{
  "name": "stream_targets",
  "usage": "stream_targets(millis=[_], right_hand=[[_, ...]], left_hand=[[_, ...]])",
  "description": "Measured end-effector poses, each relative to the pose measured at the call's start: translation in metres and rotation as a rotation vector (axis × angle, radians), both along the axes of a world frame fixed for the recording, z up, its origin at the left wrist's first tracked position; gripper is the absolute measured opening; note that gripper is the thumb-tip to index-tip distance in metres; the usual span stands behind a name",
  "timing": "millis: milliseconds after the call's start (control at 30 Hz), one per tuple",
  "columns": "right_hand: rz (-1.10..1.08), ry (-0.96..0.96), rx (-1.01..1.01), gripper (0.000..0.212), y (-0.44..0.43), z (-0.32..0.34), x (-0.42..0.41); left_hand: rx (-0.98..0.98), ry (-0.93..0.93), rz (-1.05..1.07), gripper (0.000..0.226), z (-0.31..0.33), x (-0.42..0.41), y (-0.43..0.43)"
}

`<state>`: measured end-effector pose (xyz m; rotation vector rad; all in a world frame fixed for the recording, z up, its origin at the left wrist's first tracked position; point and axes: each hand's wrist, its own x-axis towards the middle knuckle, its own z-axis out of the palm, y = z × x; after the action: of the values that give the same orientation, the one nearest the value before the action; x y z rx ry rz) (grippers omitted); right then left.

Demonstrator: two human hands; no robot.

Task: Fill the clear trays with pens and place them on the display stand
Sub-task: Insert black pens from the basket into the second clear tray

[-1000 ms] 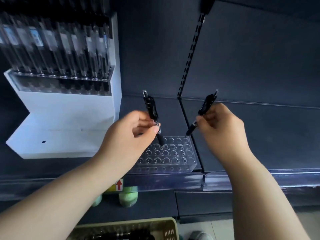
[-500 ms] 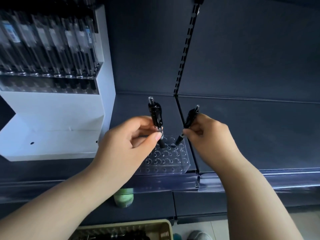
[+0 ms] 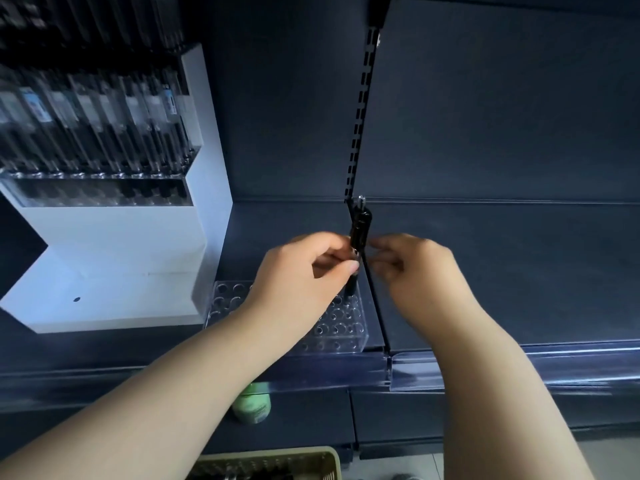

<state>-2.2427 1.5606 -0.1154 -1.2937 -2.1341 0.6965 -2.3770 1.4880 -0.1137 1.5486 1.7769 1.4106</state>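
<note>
A clear tray [image 3: 341, 329] with rows of round holes lies on the dark shelf, right of the white display stand [image 3: 114, 258]. My left hand [image 3: 298, 282] pinches a black pen [image 3: 359, 223] that stands upright, its lower end at a hole near the tray's back right corner. My right hand [image 3: 419, 275] hovers just right of that pen with curled, blurred fingers, fingertips close to the barrel. No second pen shows in it. The stand's upper step carries a clear tray of pens [image 3: 97, 140], packed upright.
A slotted shelf upright [image 3: 362, 109] and a divider line run down behind the pen. The shelf's front lip [image 3: 485, 368] crosses below the tray. A green bottle [image 3: 252, 407] sits on the lower shelf. A woven basket [image 3: 277, 464] with dark pens is at the bottom edge.
Both hands came together over the tray's back right corner. The left pen went from tilted to upright, tip lowered to the holes. The right hand's pen is no longer visible.
</note>
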Motion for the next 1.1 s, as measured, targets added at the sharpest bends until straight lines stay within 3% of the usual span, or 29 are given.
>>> stream_targets(millis=[200, 567, 700, 833, 1000, 1100], right_hand=[[0.002, -0.057, -0.003, 0.029, -0.004, 0.003, 0.003], [-0.036, -0.243, -0.073, 0.027, -0.015, 0.014, 0.008], [-0.065, -0.294, -0.096, 0.012, -0.035, 0.018, 0.005], [-0.036, -0.322, -0.083, 0.024, -0.073, 0.012, -0.003], [0.139, -0.409, -0.078, 0.023, -0.123, -0.007, -0.022], [0.188, -0.461, -0.122, 0.026, -0.146, -0.026, -0.031]], left_hand=[[-0.152, 0.182, -0.016, 0.012, -0.019, 0.004, 0.011], [-0.238, 0.283, 0.034, 0.013, -0.018, -0.002, 0.004], [-0.191, 0.398, 0.086, 0.016, -0.014, -0.012, -0.026], [-0.172, 0.576, 0.098, 0.027, -0.012, -0.021, -0.072], [-0.213, 0.891, 0.038, 0.029, -0.026, -0.036, -0.139], [-0.287, 0.879, 0.042, 0.027, -0.047, -0.048, -0.181]])
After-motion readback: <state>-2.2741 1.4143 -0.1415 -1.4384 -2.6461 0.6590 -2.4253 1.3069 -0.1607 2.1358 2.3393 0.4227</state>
